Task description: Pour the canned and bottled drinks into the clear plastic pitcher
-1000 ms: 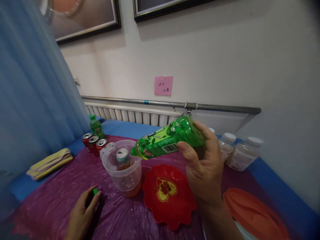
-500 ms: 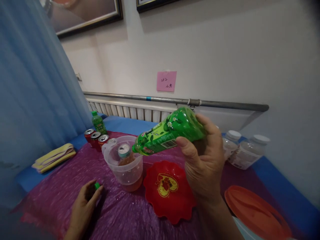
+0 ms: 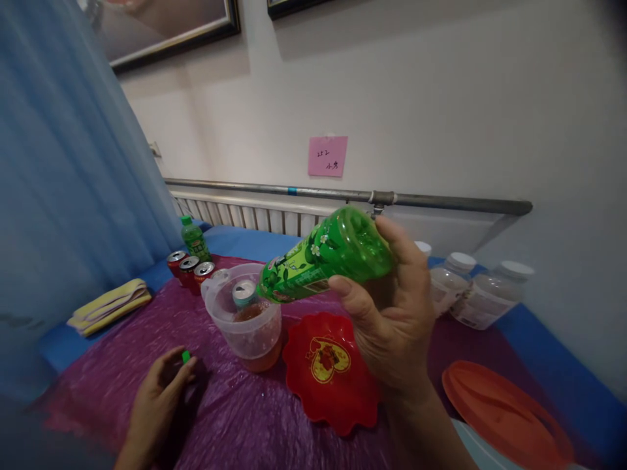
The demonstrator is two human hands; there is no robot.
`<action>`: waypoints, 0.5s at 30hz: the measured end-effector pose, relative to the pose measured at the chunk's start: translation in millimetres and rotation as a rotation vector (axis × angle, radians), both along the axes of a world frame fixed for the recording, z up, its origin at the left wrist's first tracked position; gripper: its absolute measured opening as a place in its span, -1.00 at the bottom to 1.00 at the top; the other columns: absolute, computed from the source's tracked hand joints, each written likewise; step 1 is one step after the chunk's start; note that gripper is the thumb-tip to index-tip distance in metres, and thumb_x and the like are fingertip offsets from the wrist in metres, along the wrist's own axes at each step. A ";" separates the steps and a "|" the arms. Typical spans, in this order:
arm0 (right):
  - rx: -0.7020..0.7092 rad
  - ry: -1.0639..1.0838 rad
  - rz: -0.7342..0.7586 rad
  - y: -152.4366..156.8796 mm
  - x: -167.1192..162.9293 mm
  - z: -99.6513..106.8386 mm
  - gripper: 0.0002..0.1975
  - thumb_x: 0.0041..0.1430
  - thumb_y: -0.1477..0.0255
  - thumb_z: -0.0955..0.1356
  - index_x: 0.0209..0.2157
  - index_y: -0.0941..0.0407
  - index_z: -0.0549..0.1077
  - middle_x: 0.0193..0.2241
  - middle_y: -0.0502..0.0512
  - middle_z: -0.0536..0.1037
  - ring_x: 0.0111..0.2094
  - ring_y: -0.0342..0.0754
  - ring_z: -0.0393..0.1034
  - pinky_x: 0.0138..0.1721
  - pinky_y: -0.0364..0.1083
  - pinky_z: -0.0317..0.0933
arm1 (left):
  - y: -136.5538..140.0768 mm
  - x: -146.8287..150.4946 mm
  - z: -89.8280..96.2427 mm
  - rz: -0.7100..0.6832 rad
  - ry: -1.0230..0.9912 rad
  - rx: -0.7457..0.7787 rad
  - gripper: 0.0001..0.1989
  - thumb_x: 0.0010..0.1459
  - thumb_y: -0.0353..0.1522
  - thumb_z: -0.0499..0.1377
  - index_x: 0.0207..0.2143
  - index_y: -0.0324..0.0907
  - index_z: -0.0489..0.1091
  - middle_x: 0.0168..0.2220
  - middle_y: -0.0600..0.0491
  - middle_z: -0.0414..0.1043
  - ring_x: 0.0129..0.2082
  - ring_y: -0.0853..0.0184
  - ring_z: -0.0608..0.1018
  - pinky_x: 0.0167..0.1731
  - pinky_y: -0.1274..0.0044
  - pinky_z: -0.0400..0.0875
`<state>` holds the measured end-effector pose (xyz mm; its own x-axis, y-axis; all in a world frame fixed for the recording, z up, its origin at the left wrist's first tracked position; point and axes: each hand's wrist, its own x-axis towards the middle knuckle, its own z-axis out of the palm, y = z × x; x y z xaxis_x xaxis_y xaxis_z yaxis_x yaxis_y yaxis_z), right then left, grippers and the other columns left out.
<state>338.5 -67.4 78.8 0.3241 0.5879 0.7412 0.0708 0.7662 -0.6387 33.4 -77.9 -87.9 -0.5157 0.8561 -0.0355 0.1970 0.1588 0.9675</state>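
Now my right hand (image 3: 392, 320) grips the drink bottle (image 3: 316, 261) steeper, likely draining faster into the pitcher (image 3: 259, 343), left hand (image 3: 157, 390) pinching a green cap (image 3: 186, 356).

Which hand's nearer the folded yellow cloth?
Left. The left hand, pinching a small green cap, sits right of the cloth, toward the camera; the right hand, gripping a tilted green plastic bottle, is much farther right.
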 end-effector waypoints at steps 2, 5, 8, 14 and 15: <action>0.021 -0.006 0.041 1.1 0.4 -1.7 -0.39 0.11 0.43 0.52 0.18 -0.12 0.37 0.13 0.01 0.49 0.11 0.05 0.44 0.16 0.11 0.36 | 1.2 -3.6 15.0 0.023 -0.091 0.031 -0.23 -0.31 0.10 0.41 -0.08 -0.13 0.42 -0.21 0.03 0.54 -0.35 0.28 0.58 -0.35 0.52 0.54; 0.032 -0.030 0.084 2.3 1.2 -4.5 -0.35 0.10 0.43 0.54 0.19 -0.14 0.35 0.15 0.00 0.46 0.14 0.03 0.41 0.21 0.12 0.31 | 2.3 -4.0 49.1 0.034 -0.143 0.117 -0.24 -0.42 0.05 0.49 -0.15 -0.10 0.46 -0.29 0.12 0.52 -0.35 0.39 0.55 -0.34 0.68 0.50; 0.028 -0.061 0.071 1.7 1.8 -6.7 -0.33 0.09 0.42 0.54 0.21 -0.15 0.34 0.19 0.02 0.43 0.18 0.08 0.37 0.24 0.17 0.26 | 2.0 2.4 86.7 0.056 -0.143 0.178 -0.25 -0.48 0.03 0.52 -0.19 -0.09 0.50 -0.29 0.13 0.53 -0.34 0.42 0.53 -0.35 0.75 0.48; -0.060 -0.012 0.060 2.4 -1.4 -7.3 -0.37 0.06 0.39 0.55 0.16 -0.11 0.38 0.12 0.04 0.49 0.07 0.05 0.45 0.11 0.11 0.38 | 9.4 20.8 138.7 -0.075 -0.188 0.260 -0.33 -0.36 -0.02 0.51 -0.15 -0.05 0.54 -0.26 0.12 0.57 -0.33 0.39 0.56 -0.33 0.69 0.51; -0.092 0.028 0.073 4.2 -1.4 -7.1 -0.40 0.06 0.37 0.54 0.14 -0.10 0.40 0.08 0.04 0.52 0.01 0.03 0.49 0.05 0.07 0.42 | 13.0 24.8 144.7 -0.117 -0.184 0.271 -0.35 -0.33 -0.04 0.50 -0.13 -0.06 0.53 -0.26 0.10 0.57 -0.32 0.37 0.57 -0.30 0.66 0.52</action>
